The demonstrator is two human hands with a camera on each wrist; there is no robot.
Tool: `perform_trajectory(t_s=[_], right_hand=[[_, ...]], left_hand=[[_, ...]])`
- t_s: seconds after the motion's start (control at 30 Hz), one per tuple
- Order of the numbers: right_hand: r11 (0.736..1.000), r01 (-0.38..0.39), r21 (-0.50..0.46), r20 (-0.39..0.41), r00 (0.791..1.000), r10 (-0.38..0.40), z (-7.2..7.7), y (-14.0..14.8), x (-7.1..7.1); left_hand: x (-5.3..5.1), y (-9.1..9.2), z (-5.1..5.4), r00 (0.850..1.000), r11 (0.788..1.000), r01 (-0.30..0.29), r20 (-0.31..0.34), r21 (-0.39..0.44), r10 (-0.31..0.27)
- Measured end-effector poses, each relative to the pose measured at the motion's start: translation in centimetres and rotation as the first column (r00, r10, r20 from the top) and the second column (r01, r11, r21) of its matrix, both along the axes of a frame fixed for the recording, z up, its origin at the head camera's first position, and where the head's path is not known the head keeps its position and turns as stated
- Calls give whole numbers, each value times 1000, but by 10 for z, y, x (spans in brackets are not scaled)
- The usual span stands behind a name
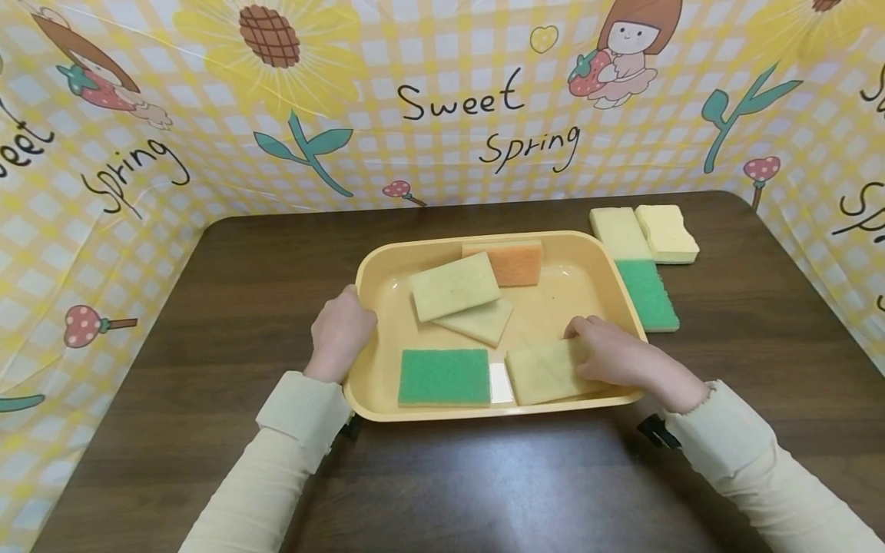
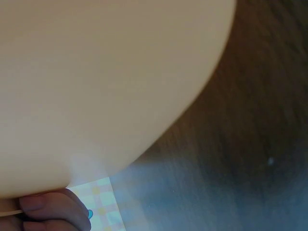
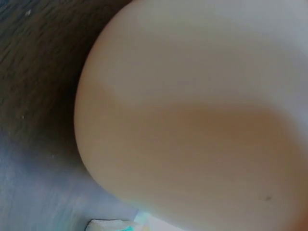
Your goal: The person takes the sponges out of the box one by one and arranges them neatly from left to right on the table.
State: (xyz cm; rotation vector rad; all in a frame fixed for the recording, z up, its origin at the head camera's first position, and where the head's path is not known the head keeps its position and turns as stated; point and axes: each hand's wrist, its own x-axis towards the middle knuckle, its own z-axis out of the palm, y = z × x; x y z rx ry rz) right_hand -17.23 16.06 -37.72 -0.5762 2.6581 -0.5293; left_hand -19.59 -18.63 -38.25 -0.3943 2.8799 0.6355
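A yellow plastic tray (image 1: 574,303) holds several sponges. My left hand (image 1: 341,330) grips its left rim; in the left wrist view, curled fingers (image 2: 55,211) show at the tray's edge. Inside the tray, my right hand (image 1: 611,353) holds the right end of a pale yellow sponge (image 1: 542,372) at the front right. To its left lies a green-topped sponge (image 1: 442,376). Farther back, one pale sponge (image 1: 456,286) overlaps another pale sponge (image 1: 484,322), and an orange-faced sponge (image 1: 518,265) leans near the back wall. In the right wrist view, the tray's outer side (image 3: 168,159) hides the right hand.
Beyond the tray's right side, a pale sponge (image 1: 620,230), a notched yellow sponge (image 1: 667,233) and a green sponge (image 1: 648,296) lie on the dark wooden table (image 1: 242,307). A patterned yellow cloth (image 1: 442,146) stands behind the table.
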Motion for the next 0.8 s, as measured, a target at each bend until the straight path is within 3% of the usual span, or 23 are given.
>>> perform_trajectory(t_s=[0.2, 0.5, 0.8], right_hand=[[1000, 17, -9, 38, 999, -17, 4, 1, 1], [999, -49, 25, -3, 999, 49, 7, 5, 2], [998, -55, -43, 34, 998, 57, 15, 11, 2]], left_hand=[[0, 0, 0, 1000, 1000, 0, 1, 1, 0], [-1, -1, -1, 1000, 1000, -3, 1, 2, 3], [-1, -1, -2, 1000, 1000, 0, -1, 4, 0]])
